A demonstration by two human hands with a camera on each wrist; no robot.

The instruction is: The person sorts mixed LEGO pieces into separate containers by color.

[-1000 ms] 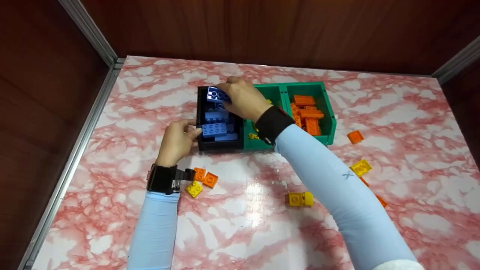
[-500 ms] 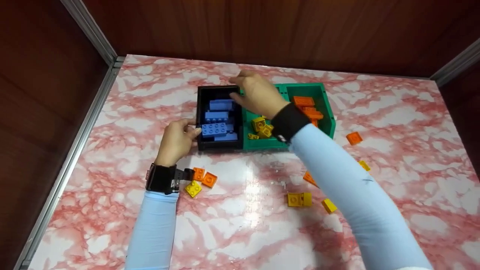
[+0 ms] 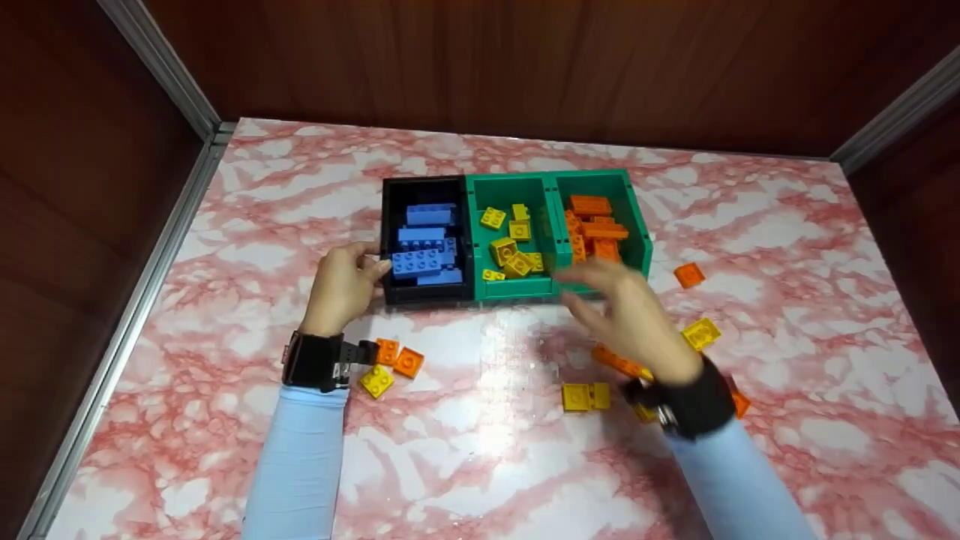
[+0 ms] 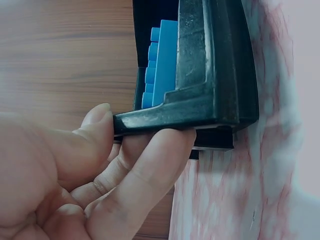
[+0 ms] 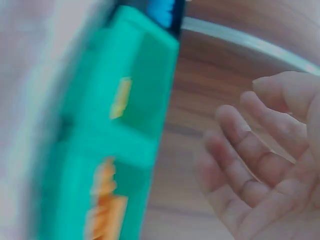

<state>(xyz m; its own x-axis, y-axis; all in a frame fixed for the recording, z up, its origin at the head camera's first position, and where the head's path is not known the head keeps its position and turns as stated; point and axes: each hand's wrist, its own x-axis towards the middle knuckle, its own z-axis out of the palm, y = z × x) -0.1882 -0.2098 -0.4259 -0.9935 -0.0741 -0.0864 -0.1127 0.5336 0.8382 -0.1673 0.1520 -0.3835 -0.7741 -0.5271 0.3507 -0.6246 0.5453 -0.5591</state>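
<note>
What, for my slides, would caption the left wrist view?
Left hand gripping a black bin by its edge, blue brick inside.

The right grip (image 5: 280, 182), loosely curved, hangs apart from green bins (image 5: 142, 75) holding a yellow brick (image 5: 121, 97) and orange bricks (image 5: 106, 205).

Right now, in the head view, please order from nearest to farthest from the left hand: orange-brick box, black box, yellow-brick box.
1. Black box, held by the left hand.
2. Yellow-brick box, in the middle.
3. Orange-brick box, right end.
</note>
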